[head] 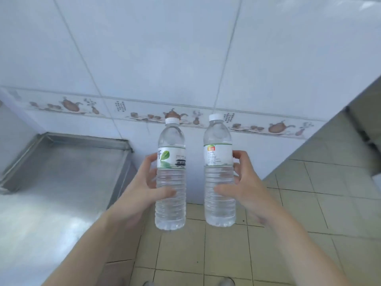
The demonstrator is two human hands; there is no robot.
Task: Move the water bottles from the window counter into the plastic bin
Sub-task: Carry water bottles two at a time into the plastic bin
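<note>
Two clear water bottles with white caps are held upright in the air over the tiled floor. My left hand (144,182) grips the left bottle (171,205), whose label shows a green leaf, around its ribbed middle. My right hand (245,186) grips the right bottle (219,203), which has a white label with a small orange and green mark. The bottles stand side by side a short gap apart. No plastic bin and no window counter are in view.
A stainless steel counter (57,174) with a raised rim runs along the left. A white tiled wall (165,58) with a decorative teapot border is straight ahead. Beige floor tiles (309,203) spread below and to the right, where a wall corner ends.
</note>
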